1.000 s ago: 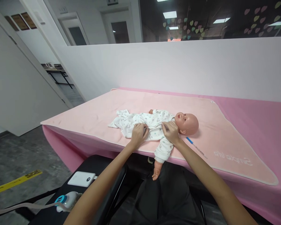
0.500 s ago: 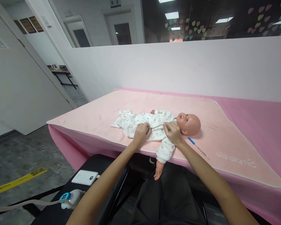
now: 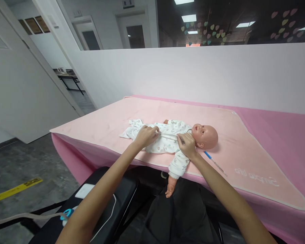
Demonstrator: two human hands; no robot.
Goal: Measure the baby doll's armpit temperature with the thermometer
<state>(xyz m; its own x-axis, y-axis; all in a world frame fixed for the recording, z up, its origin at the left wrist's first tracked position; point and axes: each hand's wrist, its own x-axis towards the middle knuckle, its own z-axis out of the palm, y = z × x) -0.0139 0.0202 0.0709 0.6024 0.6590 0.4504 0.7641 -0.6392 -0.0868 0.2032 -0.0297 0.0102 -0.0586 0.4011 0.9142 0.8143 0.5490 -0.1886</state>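
A baby doll [image 3: 205, 136] lies on its back on a pale pink blanket [image 3: 96, 125], head to the right. It wears a white patterned onesie [image 3: 162, 147], and one arm hangs over the table's front edge. My left hand [image 3: 146, 135] pinches the garment's front edge near the doll's lower body. Near the chest, my right hand [image 3: 186, 143] pinches the same edge. Between the two hands the cloth is drawn into a taut line. Beside the doll's head rests a thermometer [image 3: 216, 164] with a blue end.
Under the blanket is a darker pink tablecloth [image 3: 282, 130]. At the lower left, a black chair [image 3: 109, 210] bears a white power bank [image 3: 84, 190], a cable and a blue-topped bottle [image 3: 67, 214], partly behind my left arm. A white wall [image 3: 183, 74] stands behind the table.
My left hand has moved left and slightly up along the garment's edge, stretching the cloth between the hands. My right hand stays near the chest.
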